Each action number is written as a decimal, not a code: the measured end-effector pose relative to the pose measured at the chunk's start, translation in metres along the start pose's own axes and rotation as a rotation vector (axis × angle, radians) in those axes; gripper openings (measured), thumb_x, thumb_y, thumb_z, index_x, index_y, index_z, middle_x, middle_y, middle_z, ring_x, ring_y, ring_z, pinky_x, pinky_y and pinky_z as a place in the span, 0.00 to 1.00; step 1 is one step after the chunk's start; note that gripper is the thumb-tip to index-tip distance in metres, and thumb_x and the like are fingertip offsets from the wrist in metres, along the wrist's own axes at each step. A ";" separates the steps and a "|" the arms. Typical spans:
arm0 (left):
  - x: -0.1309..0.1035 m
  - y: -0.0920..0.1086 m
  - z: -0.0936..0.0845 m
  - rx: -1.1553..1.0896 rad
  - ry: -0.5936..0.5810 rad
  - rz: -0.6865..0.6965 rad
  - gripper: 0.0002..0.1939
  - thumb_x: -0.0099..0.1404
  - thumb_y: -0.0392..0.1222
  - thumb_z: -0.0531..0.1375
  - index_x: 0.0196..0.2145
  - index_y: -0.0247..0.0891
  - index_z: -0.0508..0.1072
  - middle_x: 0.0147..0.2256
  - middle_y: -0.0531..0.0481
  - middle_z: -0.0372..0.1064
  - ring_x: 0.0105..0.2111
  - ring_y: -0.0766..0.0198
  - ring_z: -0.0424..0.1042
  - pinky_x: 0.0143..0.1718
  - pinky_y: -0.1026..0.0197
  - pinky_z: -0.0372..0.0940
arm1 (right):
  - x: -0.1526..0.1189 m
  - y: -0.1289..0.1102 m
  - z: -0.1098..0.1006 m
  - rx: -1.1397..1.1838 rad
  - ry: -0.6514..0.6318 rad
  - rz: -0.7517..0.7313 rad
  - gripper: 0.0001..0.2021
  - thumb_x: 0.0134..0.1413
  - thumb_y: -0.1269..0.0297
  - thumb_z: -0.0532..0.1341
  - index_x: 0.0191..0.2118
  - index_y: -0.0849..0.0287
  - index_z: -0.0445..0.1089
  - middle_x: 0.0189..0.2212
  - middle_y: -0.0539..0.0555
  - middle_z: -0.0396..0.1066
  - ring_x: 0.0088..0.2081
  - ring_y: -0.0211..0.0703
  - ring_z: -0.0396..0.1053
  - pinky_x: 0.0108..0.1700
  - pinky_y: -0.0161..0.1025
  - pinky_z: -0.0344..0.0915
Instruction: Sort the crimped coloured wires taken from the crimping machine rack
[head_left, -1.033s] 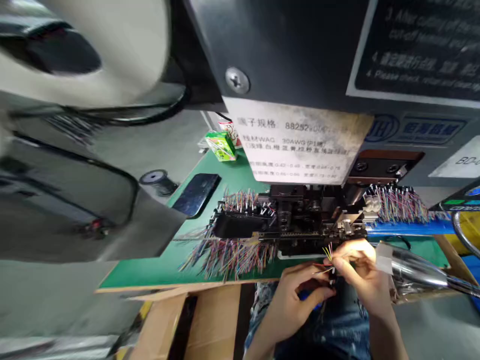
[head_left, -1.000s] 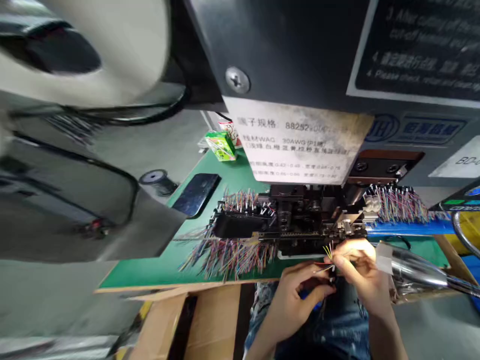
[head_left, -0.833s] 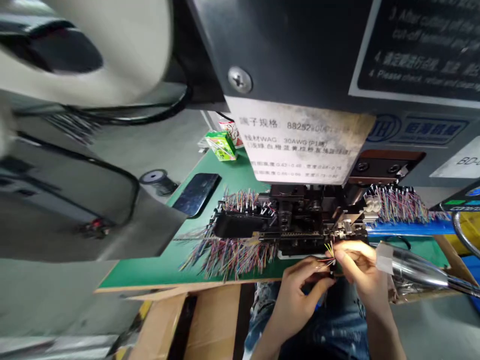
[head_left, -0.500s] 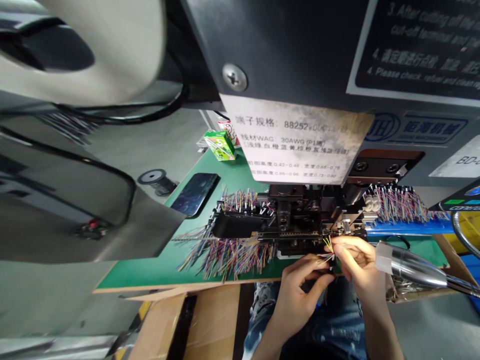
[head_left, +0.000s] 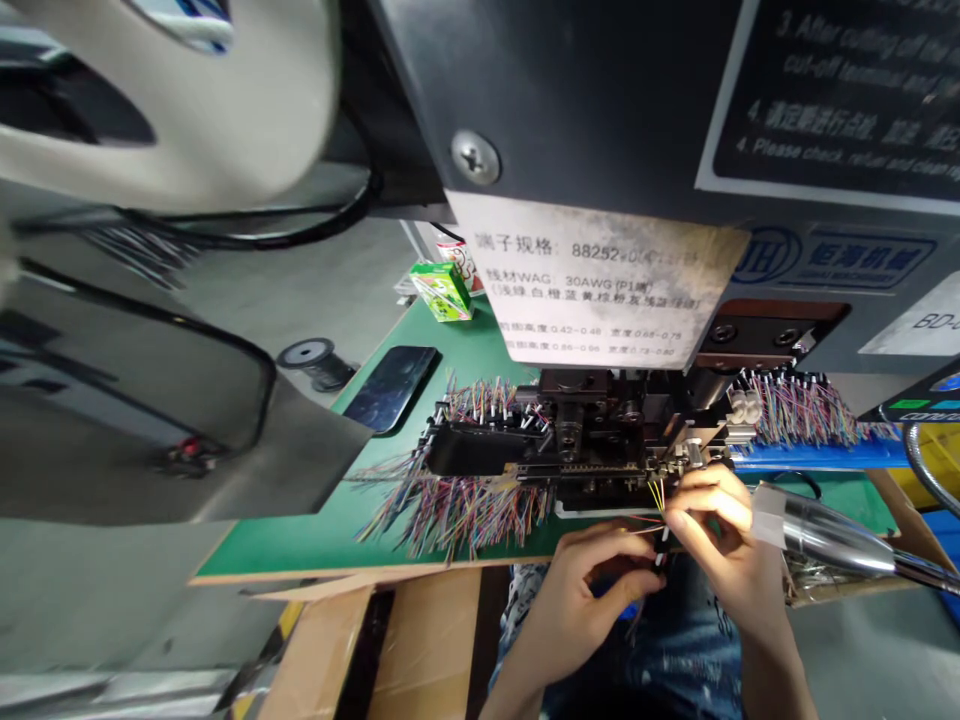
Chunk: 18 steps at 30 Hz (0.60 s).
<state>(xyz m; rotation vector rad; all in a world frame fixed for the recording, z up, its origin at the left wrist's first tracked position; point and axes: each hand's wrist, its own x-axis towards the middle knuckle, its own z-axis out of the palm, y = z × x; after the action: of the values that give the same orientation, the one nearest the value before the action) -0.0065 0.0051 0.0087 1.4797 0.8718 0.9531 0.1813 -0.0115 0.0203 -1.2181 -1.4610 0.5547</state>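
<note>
In the head view, a cable (head_left: 661, 547) is held between 2 hands, just near of the machine (head_left: 600, 440). Its lower part is pinched by the fingers of the left hand (head_left: 592, 600); its fanned wires (head_left: 657, 497), some yellow, are gripped at the base by the fingers of the right hand (head_left: 724, 535). On the green bench (head_left: 300, 545), bundles (head_left: 465, 515) are laid left of the machine, with a phone (head_left: 392, 389) farther left and a green box (head_left: 442, 292) beyond. A taped metal tube (head_left: 836, 533) is seen just right of the right hand.

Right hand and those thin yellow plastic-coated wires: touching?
Touching. The head view shows the thin yellow wires fanning upward out of the right hand's pinch, their lower ends meeting its thumb tip.
</note>
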 end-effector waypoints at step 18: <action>0.004 -0.017 0.015 -0.062 0.134 0.048 0.05 0.64 0.39 0.70 0.37 0.36 0.87 0.39 0.43 0.83 0.35 0.58 0.84 0.36 0.64 0.81 | -0.006 0.003 0.011 0.227 0.070 0.391 0.06 0.65 0.58 0.68 0.44 0.51 0.82 0.35 0.54 0.86 0.30 0.49 0.81 0.30 0.42 0.78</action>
<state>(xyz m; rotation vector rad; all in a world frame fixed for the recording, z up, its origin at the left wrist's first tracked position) 0.0084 0.0043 -0.0084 1.4017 0.8983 1.1160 0.1714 -0.0124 0.0122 -1.3313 -1.0705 0.9070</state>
